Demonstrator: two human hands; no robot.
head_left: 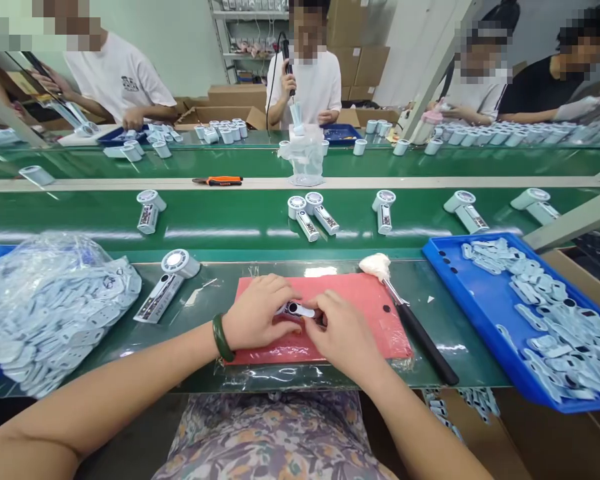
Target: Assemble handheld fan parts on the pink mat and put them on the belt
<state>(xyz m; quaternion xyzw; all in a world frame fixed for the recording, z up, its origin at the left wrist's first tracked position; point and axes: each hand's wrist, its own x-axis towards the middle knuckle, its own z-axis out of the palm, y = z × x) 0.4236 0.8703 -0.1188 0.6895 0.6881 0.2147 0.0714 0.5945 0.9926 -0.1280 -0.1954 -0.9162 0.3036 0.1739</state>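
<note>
Left hand (263,310) and right hand (341,328), fingers curled, both grip a small pale part (303,311) over the red mat (375,337); uneven thumb pressure could make it slip.

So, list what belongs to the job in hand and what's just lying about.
Likely in the job:
held white part
red mat
pale-blue pieces in blue tray
handheld fan nearby
perhaps wrapped-head tool

Seemingly just lying about:
orange-handled pliers
white scrap
</note>
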